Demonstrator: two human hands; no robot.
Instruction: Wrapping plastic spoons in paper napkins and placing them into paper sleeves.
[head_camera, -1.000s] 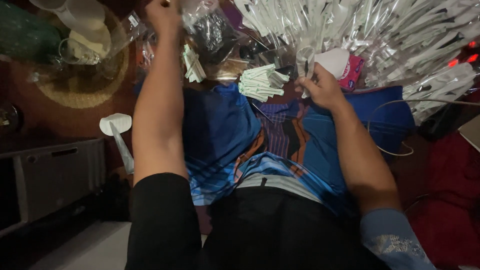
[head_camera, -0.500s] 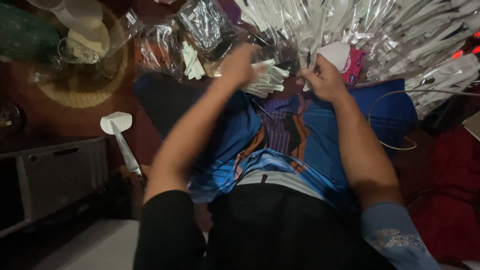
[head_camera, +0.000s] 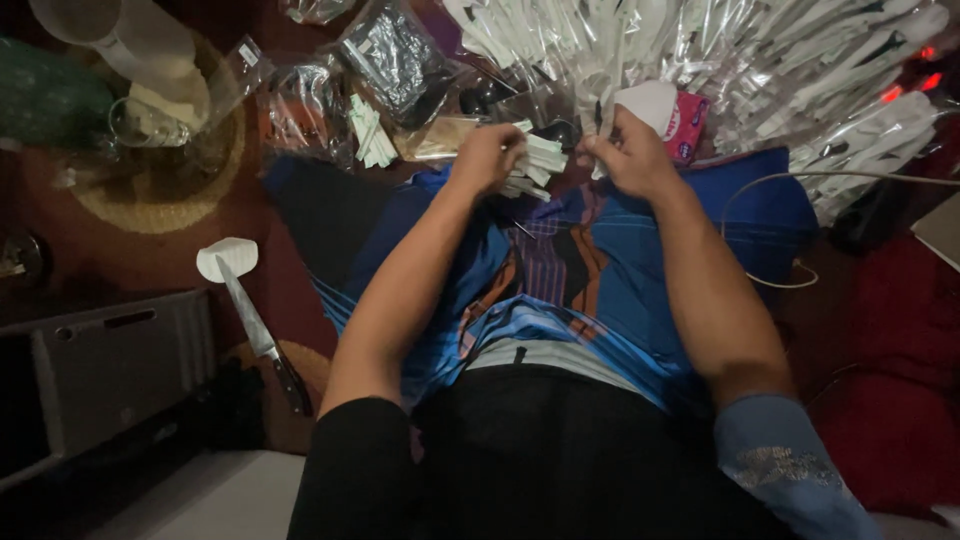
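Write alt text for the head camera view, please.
Seen from above, the left hand rests on a stack of pale paper packets, the right hand pinches a clear wrapper. A heap of wrapped utensils lies beyond; a knife lies left.

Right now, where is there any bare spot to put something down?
Bare dark-red surface lies between the woven mat and the knife. Around the left hand and right hand it is crowded: white sticks, clear packets, plastic bags.
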